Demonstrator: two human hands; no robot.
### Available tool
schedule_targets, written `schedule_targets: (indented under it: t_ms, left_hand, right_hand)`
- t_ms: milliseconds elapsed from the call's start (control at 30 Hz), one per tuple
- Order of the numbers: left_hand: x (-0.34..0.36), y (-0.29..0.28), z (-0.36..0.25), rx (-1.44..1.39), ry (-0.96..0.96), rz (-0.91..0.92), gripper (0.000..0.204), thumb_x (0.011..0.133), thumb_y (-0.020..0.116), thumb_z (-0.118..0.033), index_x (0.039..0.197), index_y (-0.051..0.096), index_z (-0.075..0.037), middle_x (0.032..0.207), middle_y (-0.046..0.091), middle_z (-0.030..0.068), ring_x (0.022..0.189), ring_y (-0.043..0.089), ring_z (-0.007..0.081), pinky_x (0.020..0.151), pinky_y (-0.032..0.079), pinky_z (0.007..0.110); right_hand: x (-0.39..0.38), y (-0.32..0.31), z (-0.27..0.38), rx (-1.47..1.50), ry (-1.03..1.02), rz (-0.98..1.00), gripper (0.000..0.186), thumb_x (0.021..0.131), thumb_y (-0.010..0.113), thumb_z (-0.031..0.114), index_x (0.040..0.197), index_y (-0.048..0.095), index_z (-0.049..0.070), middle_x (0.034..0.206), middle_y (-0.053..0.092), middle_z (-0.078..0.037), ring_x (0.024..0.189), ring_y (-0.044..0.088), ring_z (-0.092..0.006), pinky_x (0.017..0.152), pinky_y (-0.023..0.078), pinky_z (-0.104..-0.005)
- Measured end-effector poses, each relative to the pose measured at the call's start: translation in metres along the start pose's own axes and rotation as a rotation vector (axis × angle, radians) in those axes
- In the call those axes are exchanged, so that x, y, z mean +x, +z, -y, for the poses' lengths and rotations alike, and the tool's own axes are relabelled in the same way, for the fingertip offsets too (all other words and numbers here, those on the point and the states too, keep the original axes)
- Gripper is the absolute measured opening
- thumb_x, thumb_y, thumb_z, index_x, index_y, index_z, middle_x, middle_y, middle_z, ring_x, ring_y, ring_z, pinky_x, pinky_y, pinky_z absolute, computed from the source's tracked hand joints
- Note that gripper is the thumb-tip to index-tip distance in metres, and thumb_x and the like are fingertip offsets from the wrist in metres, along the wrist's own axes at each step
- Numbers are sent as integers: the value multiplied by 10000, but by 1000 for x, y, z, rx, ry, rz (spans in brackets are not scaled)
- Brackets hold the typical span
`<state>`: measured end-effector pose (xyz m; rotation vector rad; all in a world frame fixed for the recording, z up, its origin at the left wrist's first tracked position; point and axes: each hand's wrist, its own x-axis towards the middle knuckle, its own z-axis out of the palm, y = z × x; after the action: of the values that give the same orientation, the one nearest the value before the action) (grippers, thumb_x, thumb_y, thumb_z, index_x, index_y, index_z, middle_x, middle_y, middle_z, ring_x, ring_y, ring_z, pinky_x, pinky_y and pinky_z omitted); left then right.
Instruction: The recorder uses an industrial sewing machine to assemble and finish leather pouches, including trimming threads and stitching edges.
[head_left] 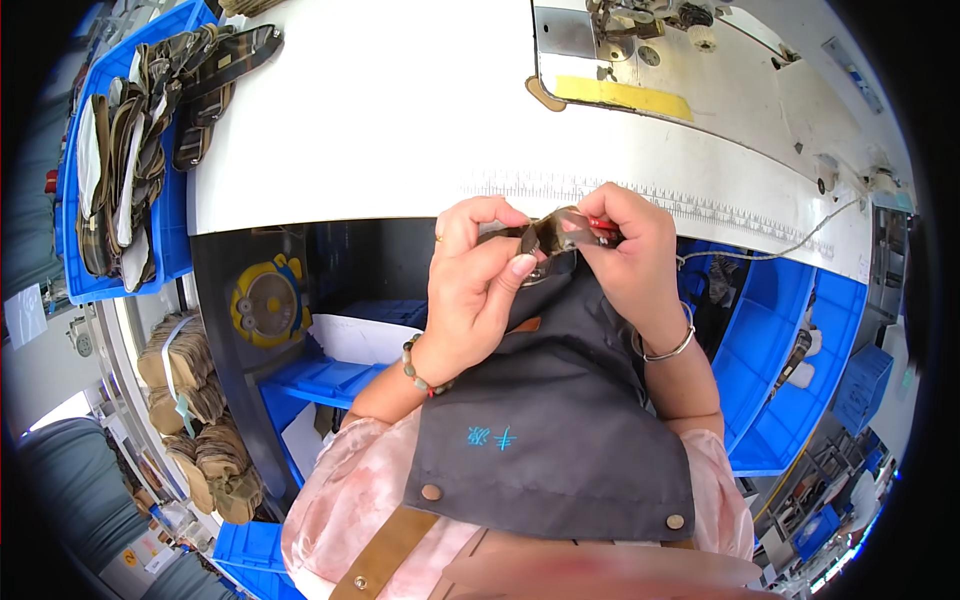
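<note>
Above my lap, at the table's front edge, both hands meet over a small piece of brown and dark fabric (pixel 548 238). My left hand (pixel 472 275) is closed, its thumb and fingers pinching the fabric's left side. Closed too is my right hand (pixel 637 250), at the fabric's right side. A small red-handled tool (pixel 600 226) shows in its grip; the fingers cover most of it, so its kind is unclear. A greyish, partly blurred strip lies between tool and fabric.
The white table (pixel 350 120) carries a printed ruler scale and a sewing machine (pixel 640 30) at back right. Plaid strips overhang a blue bin (pixel 70 240) at left. Bundled fabric pieces (pixel 185 360) sit below. Blue trays (pixel 765 350) stand at right; a cord (pixel 770 256) hangs there.
</note>
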<state>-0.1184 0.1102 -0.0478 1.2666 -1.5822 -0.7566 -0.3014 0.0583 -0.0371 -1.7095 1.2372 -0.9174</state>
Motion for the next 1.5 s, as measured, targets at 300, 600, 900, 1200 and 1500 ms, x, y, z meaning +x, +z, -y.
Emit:
schedule_targets:
  t_ms: [300,600,900,1200,1500]
  left_hand:
    - [-3,2,1,295,91,85,100,824,750,-139,842,662,-95,1184,636,5,1098,590,219,1079,247,578]
    - [-7,19,0,477,218,36,162,762,791,-173,848,657,-145,1145,642,-24,1135,594,243,1078,229,619]
    - [-8,23,-2,492,242,29,131,733,790,-135,830,702,-130,1143,651,18,1138,588,278,1105,230,555]
    - [-9,20,3,464,223,-1,173,736,812,-204,846,689,-151,1181,638,7,1155,579,279,1080,231,612]
    - [-3,10,2,447,222,-85,139,744,806,-184,822,705,-129,1175,631,27,1125,579,266,1079,260,571]
  right_hand:
    - [0,-39,15,-86,-63,-26,220,757,792,61,941,670,62,782,617,-40,666,577,-168,621,469,-258]
    - [-12,-69,40,-824,-550,112,233,702,709,121,934,725,102,808,614,-2,671,592,-167,549,450,-308]
    - [-11,-63,45,-971,-649,213,123,717,644,159,825,644,100,756,528,16,656,523,-137,527,382,-283]
    - [-11,-61,33,-882,-582,200,120,727,665,146,839,651,106,734,520,2,626,533,-154,508,396,-302]
    - [-16,-33,5,-206,-179,17,225,714,802,50,925,722,55,783,656,-65,664,625,-209,576,486,-292]
